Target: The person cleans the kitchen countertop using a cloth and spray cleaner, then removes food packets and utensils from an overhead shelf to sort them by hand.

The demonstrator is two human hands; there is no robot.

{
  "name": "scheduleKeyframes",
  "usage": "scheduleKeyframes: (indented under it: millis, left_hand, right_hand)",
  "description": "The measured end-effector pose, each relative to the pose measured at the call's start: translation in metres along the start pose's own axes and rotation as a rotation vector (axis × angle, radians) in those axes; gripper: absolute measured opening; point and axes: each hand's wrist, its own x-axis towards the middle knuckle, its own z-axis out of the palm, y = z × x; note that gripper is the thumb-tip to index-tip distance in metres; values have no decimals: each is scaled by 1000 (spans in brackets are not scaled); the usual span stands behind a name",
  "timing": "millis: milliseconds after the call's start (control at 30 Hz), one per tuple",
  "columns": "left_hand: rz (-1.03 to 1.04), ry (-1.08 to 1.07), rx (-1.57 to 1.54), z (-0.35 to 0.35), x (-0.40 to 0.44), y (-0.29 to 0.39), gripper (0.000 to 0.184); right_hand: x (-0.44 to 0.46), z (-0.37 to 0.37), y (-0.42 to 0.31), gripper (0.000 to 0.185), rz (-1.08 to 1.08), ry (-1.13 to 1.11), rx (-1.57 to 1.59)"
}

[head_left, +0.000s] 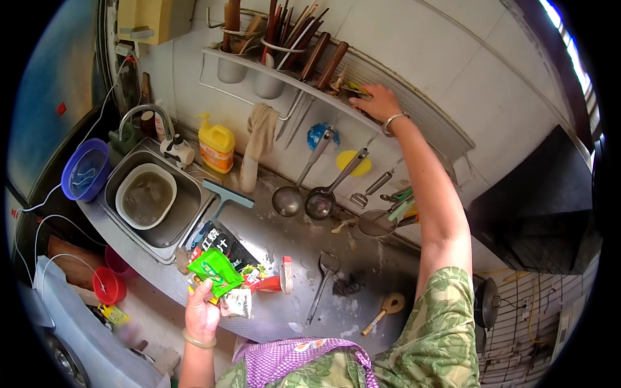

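My left hand (202, 317) is closed on several seasoning packets at the lower left of the counter. A bright green packet (215, 271) is on top. A black packet (226, 247) with white lettering, a whitish packet (236, 304) and some red packaging (264, 283) fan out around it; which of these the fingers grip is partly hidden. Up at the wall rack (401, 126), my right hand (378, 102) reaches over the shelf with bent fingers. A small yellow item (358, 88) shows at its fingertips, too small to name.
Ladles (288, 199), a strainer (377, 223) and knives (323, 64) hang from the rack. On the counter lie a squeegee (226, 197), a metal spoon (318, 294) and a wooden-handled brush (386, 310). A white basin (126, 207) sits in the sink, near a yellow jug (217, 149).
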Motion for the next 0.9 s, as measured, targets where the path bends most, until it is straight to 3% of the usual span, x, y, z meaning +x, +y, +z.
scheduleKeyframes:
  millis: [67, 167, 267, 567, 667, 900]
  left_hand:
    - [-33, -13, -1, -1, -1, 2, 41]
    - [-41, -4, -7, 0, -1, 0, 44]
    - [-19, -16, -3, 5, -3, -1, 45]
    - [-30, -22, -9, 5, -10, 4, 45]
    - [-32, -17, -3, 3, -11, 2, 44]
    - [-67, 38, 1, -2, -9, 0, 41]
  right_hand:
    - [1, 13, 7, 59, 43, 56, 29]
    - [1, 19, 17, 61, -78, 137, 98]
    - [-14, -1, 9, 56, -23, 68, 194]
    - [-9, 22, 39, 45, 26, 235, 120]
    - [-13, 15, 32, 44, 131, 237, 102]
    - [-2, 27, 60, 19, 273, 466, 271]
